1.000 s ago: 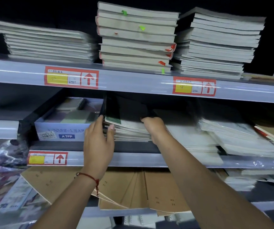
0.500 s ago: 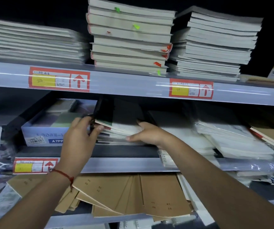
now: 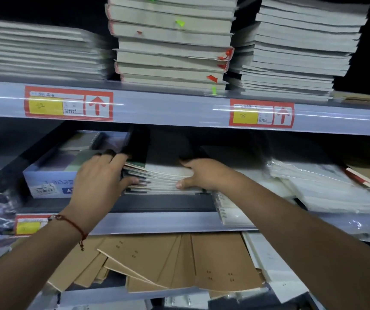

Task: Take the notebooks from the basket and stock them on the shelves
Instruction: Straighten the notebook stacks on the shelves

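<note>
While gripped, notebook stack btwn both hands.

Grey metal shelving with red price labels, dark behind.

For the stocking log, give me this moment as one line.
step: seating notebooks | left hand grips stack of dark-covered notebooks | right hand grips same stack | place: grey metal middle shelf

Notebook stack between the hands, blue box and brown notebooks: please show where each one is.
notebook stack [image 3: 168, 177], head view, front page edges.
blue box [image 3: 45, 182], head view, front wall.
brown notebooks [image 3: 224, 260], head view, top cover.
</note>
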Available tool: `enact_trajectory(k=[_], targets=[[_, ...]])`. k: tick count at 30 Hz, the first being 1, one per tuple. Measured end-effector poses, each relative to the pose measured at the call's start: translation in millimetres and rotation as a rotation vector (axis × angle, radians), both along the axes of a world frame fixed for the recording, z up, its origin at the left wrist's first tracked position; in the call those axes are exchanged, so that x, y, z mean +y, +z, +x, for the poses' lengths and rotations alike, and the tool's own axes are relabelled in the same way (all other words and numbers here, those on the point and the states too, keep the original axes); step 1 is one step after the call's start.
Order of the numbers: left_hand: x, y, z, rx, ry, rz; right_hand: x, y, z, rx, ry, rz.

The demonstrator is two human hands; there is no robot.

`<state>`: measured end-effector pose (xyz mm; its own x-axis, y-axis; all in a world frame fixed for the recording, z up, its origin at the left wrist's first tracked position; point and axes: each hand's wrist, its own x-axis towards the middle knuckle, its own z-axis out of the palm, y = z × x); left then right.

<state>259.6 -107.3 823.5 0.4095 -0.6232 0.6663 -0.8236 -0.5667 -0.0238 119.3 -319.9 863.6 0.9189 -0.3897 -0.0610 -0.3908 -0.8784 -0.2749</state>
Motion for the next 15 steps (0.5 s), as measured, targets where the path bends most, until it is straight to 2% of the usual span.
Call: enact_trajectory(k=[3,6,8,11,15], targets=[[2.0,-2.3,-0.7,-0.032,0.007,0.025,1.1,-3.7,-6.5,-0.034,0.020,-0.018],[3.6,-7.6,-7.1,-0.071,0.030,0.080,0.8,-3.5,-17.1,0.027,0.049,-0.007],[3.7,-10.6,-12.6,-0.097,0.058,0.105,1.9,-3.8,-20.0,0.082,0.065,-0.096],[2.5,-11.6,-14.8,-0.114,0.083,0.140,4.1,-7.0,-15.6,0.066,0.052,-0.229],[-0.5,-8.1,-13.5,-0.106,0.116,0.188,3.4,-6.8,-12.8,0.038,0.019,-0.215]])
